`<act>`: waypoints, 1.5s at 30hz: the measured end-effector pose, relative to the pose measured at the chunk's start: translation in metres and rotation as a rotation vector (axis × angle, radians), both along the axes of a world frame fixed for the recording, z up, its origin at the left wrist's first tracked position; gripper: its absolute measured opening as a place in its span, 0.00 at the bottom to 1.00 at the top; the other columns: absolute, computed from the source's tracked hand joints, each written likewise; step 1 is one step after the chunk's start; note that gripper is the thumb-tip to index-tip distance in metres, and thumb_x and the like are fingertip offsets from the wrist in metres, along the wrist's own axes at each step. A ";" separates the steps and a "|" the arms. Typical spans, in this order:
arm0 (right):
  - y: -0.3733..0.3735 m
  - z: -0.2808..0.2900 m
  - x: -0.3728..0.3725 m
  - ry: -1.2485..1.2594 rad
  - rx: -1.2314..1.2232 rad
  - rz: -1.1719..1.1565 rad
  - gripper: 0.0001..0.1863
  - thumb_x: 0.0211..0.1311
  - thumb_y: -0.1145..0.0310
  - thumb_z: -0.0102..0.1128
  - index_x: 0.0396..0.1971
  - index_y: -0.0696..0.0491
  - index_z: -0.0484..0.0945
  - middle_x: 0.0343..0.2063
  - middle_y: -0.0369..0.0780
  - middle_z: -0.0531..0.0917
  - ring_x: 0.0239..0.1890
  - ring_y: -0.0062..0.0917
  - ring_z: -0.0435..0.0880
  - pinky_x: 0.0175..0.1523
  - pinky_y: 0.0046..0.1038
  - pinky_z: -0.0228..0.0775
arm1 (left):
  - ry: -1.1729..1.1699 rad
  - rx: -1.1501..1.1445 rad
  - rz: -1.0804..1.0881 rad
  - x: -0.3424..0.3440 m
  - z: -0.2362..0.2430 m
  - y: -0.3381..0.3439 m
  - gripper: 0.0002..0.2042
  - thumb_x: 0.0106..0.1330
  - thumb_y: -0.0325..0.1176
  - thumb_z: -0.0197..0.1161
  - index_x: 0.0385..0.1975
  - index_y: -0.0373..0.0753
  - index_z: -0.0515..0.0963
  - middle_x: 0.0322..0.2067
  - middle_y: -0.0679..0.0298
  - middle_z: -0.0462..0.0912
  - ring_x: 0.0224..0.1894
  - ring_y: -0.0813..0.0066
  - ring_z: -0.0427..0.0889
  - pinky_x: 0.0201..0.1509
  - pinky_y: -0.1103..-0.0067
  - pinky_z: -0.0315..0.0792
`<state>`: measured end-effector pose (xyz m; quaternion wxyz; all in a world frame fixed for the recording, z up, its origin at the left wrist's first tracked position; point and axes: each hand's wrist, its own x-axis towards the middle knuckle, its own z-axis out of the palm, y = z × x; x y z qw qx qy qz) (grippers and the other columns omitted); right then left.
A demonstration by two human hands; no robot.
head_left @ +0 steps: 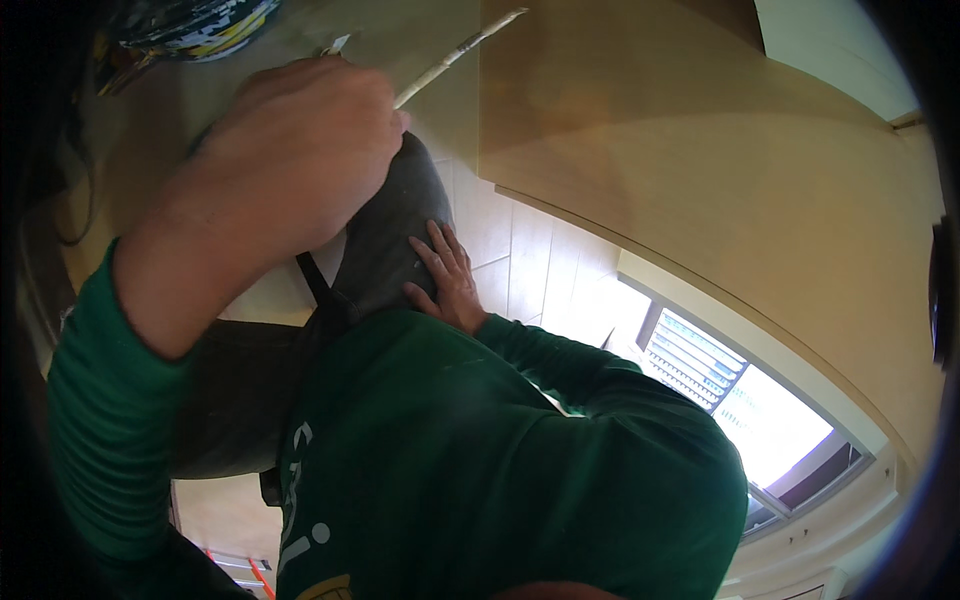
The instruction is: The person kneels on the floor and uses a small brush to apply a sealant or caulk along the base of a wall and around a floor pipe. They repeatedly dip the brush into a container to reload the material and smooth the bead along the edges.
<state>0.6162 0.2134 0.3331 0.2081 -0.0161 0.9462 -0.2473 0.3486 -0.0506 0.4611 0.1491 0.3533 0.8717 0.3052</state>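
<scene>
My left hand (310, 145) is raised above my bent knee, its fingers curled closed. From it a thin, pale, smeared stick (440, 68) slants up to the right; it resembles a slim paintbrush, but I cannot tell for sure. A small whitish tip (338, 45) shows just past the knuckles, its link to the stick hidden by the fist. Resting on the dark trouser leg (385, 220), my right hand (450, 278) lies flat with fingers apart and holds nothing. Pale specks mark its fingers.
A dark container (200, 35) smeared with white and yellow stands at the upper left. A broad tan panel (650, 130) curves across the upper right, above pale floor tiles (510, 240). At the right is a bright window (750, 400). Orange-red strips (262, 578) show at the lower left.
</scene>
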 end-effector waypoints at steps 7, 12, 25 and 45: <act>0.003 -0.005 -0.011 -0.009 -0.047 -0.028 0.37 0.67 0.52 0.64 0.76 0.42 0.67 0.81 0.50 0.54 0.82 0.56 0.49 0.82 0.60 0.42 | -0.137 -0.162 0.013 -0.002 0.003 0.008 0.18 0.79 0.40 0.55 0.33 0.33 0.82 0.34 0.47 0.84 0.42 0.43 0.83 0.51 0.54 0.74; 0.004 -0.008 -0.007 0.006 -0.021 0.013 0.38 0.67 0.52 0.65 0.76 0.42 0.67 0.81 0.50 0.54 0.83 0.54 0.48 0.82 0.60 0.43 | -0.035 -0.099 -0.059 0.002 -0.001 0.001 0.18 0.80 0.41 0.54 0.32 0.34 0.81 0.33 0.46 0.83 0.41 0.42 0.82 0.50 0.53 0.74; 0.008 -0.010 -0.008 -0.002 -0.025 0.030 0.38 0.66 0.51 0.65 0.75 0.42 0.68 0.81 0.49 0.55 0.82 0.55 0.50 0.81 0.60 0.44 | -0.015 -0.109 -0.048 0.009 -0.004 -0.004 0.16 0.79 0.39 0.56 0.31 0.33 0.81 0.32 0.47 0.83 0.41 0.43 0.82 0.50 0.55 0.74; -0.099 0.054 -0.171 0.118 -0.956 -0.459 0.14 0.81 0.67 0.55 0.55 0.60 0.79 0.42 0.39 0.87 0.46 0.20 0.84 0.55 0.26 0.76 | 0.060 0.013 0.016 0.002 0.000 0.002 0.17 0.79 0.37 0.54 0.31 0.32 0.82 0.28 0.48 0.83 0.36 0.45 0.84 0.42 0.56 0.78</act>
